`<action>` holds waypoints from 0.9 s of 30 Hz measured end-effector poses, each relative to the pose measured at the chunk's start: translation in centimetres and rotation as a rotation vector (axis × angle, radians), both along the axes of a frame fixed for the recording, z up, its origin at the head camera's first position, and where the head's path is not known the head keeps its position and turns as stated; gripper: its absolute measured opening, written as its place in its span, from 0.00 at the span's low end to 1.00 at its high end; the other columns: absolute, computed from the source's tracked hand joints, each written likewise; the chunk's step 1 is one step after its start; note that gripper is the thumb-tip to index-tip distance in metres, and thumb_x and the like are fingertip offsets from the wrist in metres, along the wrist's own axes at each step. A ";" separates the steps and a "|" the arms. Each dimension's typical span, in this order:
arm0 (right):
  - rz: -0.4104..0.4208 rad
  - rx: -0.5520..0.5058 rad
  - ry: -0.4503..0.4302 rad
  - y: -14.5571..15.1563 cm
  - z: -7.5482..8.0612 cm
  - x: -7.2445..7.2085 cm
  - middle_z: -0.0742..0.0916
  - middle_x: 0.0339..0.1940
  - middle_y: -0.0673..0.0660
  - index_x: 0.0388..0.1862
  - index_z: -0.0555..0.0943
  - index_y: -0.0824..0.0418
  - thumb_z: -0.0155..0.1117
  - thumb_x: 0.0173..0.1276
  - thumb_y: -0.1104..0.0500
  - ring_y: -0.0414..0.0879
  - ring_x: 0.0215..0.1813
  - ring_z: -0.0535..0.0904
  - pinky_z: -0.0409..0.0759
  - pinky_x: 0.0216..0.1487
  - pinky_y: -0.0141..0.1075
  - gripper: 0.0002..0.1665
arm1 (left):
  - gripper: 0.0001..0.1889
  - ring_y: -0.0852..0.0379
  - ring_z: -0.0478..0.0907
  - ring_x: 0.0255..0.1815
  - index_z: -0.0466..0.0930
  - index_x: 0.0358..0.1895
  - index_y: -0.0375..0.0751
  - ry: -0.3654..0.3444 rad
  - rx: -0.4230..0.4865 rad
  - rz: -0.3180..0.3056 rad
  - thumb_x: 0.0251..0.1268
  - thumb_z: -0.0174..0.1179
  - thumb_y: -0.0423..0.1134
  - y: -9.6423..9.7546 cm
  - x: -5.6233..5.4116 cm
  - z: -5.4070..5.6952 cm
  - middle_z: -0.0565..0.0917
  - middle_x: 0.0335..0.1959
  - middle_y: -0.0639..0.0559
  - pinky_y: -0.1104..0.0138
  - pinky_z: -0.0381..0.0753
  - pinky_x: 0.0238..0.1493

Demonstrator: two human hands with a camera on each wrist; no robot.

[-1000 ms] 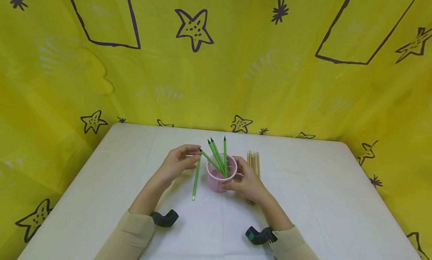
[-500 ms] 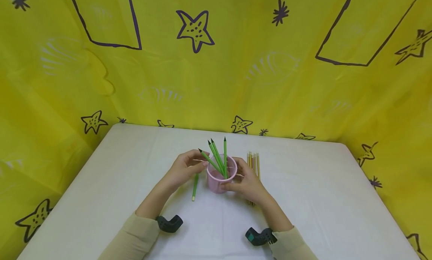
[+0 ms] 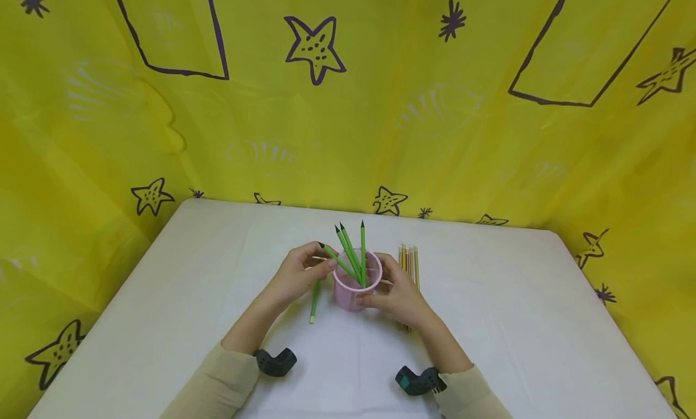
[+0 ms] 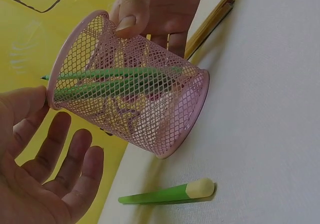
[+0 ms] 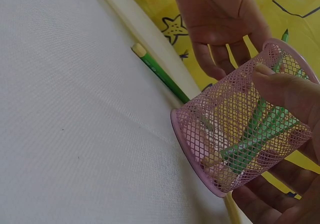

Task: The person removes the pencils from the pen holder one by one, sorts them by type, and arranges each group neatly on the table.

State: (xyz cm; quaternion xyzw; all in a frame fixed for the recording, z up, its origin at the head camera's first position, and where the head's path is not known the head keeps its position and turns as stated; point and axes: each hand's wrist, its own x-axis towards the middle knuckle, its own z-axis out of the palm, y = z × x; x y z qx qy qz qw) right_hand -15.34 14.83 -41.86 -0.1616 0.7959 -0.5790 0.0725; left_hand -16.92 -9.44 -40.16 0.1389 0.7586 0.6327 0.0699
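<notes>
A pink mesh pencil cup (image 3: 348, 298) holds several green pencils (image 3: 362, 250), black tips up. My right hand (image 3: 399, 292) grips the cup's right side, thumb in front and fingers behind, as the right wrist view also shows. At the left rim, my left hand (image 3: 299, 271) has its thumb and forefinger together around the pencil leaning furthest left. Its other fingers are loosely bent in the left wrist view. Under this hand, a loose green pencil (image 4: 165, 194) with a pale end lies on the table; its far part is hidden in the head view.
Several gold pencils (image 3: 409, 259) lie side by side just right of the cup, partly behind my right hand. A white cloth covers the table (image 3: 505, 322). Behind it hangs a yellow curtain (image 3: 348, 135) with star drawings.
My left hand has moved right and slightly down to the cup's rim, covering more of the loose pencil. The leaning pencil's tip has shifted slightly. My right hand keeps its hold.
</notes>
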 end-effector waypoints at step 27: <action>0.013 -0.016 -0.010 0.1 -0.1 -0.2 0.80 0.63 0.58 0.69 0.68 0.54 0.83 0.48 0.62 0.58 0.62 0.77 0.78 0.64 0.51 0.50 | 0.09 0.41 0.80 0.56 0.78 0.47 0.33 0.148 0.139 0.009 0.70 0.61 0.34 -1.8 0.2 2.8 0.84 0.50 0.42 0.56 0.85 0.54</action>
